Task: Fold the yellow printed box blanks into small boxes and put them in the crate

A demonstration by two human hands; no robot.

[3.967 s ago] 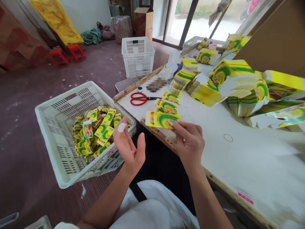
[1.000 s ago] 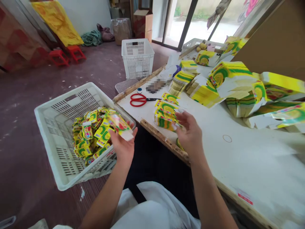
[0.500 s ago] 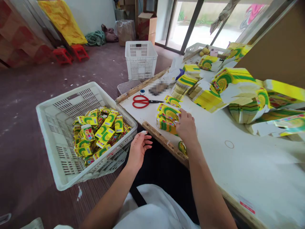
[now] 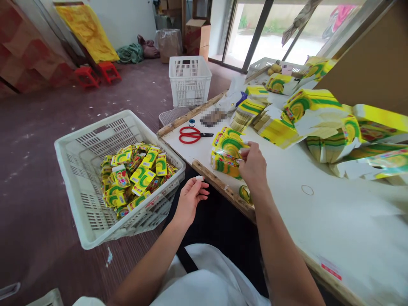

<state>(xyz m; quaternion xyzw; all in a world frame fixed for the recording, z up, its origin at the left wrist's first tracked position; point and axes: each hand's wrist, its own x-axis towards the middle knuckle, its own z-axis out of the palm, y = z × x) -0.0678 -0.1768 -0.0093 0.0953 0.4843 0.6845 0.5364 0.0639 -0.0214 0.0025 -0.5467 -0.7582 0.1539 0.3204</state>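
Note:
My right hand [image 4: 254, 165] is at the near edge of the white table, thumb and fingers pinched on the right edge of a yellow-green printed flat carton [image 4: 228, 142]. That carton is tilted up above more printed cartons [image 4: 225, 165] lying beneath it. My left hand [image 4: 193, 193] hovers in front of the wooden table edge, its fingers loosely curled and apart, gripping nothing that shows. Something white covers a fingertip of it. A white plastic crate [image 4: 76, 187] to the left of that hand holds many small filled yellow boxes [image 4: 142, 176].
Red-handled scissors [image 4: 191, 135] and a small blue-centred roll [image 4: 191, 122] lie on the table [image 4: 321, 221]. Stacks of yellow cartons [image 4: 310, 106] stand at the back right. Another white crate [image 4: 189, 78] and red stools [image 4: 87, 77] are on the floor.
My right hand has raised the upper carton, which now tilts upward and shows more of its printed face. My left hand stays about where it was. The view has shifted slightly.

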